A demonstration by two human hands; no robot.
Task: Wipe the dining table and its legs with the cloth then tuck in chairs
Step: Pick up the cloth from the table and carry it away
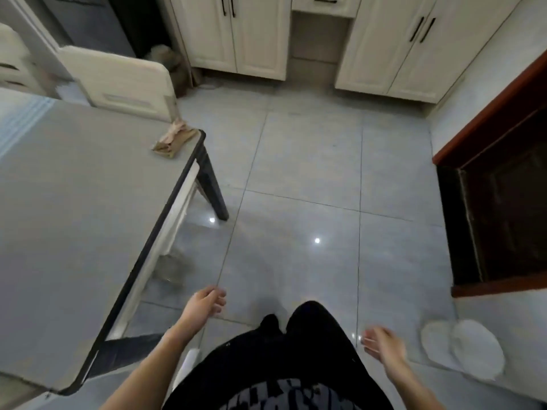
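The cloth (174,139) lies crumpled on the far right corner of the counter (74,202) — well apart from both; left grip (204,304) and right grip (381,344) hover loose-fingered, holding nothing.

Glossy grey tile floor (307,161), cream cupboards
Cream cabinets (260,34) with black handles stand at twelve o'clock; a dark red-brown door frame (491,113) at three; bright glints (317,240) dot the centre tiles.
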